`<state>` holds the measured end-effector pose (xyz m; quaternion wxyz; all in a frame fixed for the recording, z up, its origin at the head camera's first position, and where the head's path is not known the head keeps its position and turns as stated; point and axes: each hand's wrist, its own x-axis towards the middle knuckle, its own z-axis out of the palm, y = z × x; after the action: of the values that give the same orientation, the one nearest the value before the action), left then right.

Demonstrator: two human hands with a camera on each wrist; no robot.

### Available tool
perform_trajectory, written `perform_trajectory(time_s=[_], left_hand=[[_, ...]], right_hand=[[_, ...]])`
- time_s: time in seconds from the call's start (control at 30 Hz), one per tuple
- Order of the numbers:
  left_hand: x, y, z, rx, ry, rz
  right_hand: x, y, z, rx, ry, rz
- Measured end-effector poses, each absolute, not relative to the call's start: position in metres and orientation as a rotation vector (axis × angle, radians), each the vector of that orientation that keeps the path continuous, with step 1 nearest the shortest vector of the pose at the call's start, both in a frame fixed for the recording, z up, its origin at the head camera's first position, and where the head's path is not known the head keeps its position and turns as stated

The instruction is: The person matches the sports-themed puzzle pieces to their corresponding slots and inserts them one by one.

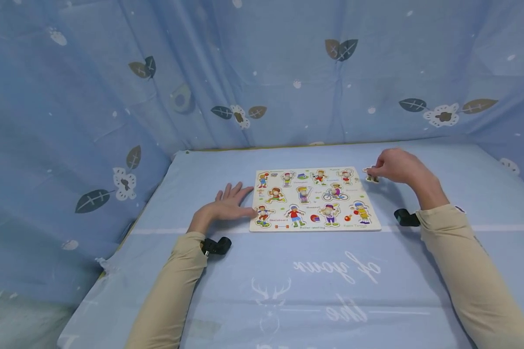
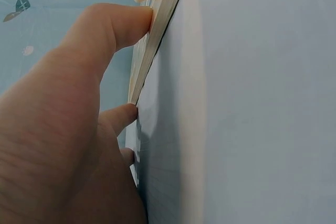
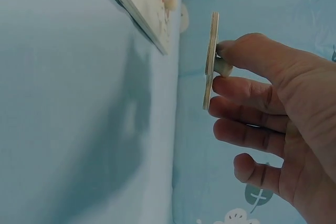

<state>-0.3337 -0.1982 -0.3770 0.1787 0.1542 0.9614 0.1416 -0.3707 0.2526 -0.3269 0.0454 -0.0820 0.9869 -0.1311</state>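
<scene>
A wooden knob puzzle board point(image 1: 368, 227) with printed sports figures lies flat on the cloth, several figure pieces sitting in it. My left hand point(image 1: 227, 207) is spread at the board's left side. In the left wrist view, its thumb point(image 2: 137, 20) presses the board's edge point(image 2: 167, 11) and a fingertip touches lower along the same edge. Beyond the board's upper right corner, my right hand point(image 1: 399, 166) holds a loose puzzle piece point(image 1: 372, 175). The right wrist view shows thumb and forefinger pinching the piece's small knob point(image 3: 223, 67), with the thin wooden piece point(image 3: 211, 45) on edge above the cloth.
A light blue printed cloth point(image 1: 244, 291) covers the table, and a blue patterned curtain point(image 1: 288, 97) hangs behind and at the sides. Another small piece point(image 1: 460, 209) lies on the cloth, partly hidden by the right sleeve point(image 1: 458, 247).
</scene>
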Motion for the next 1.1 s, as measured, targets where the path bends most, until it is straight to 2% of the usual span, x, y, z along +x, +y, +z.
perform_trajectory(time_s=[0.33, 0.77, 1.1], left_hand=[[-0.338, -0.199, -0.381, 0.443, 2.716, 0.398], [-0.336, -0.198, -0.381, 0.401, 2.714, 0.406], [-0.338, -0.2, -0.379, 0.402, 2.703, 0.42]], right_hand=[[-0.373, 0.233, -0.33, -0.323, 3.02, -0.38], [-0.392, 0.185, -0.323, -0.487, 3.045, -0.277], [-0.397, 0.168, -0.323, -0.506, 3.022, -0.236]])
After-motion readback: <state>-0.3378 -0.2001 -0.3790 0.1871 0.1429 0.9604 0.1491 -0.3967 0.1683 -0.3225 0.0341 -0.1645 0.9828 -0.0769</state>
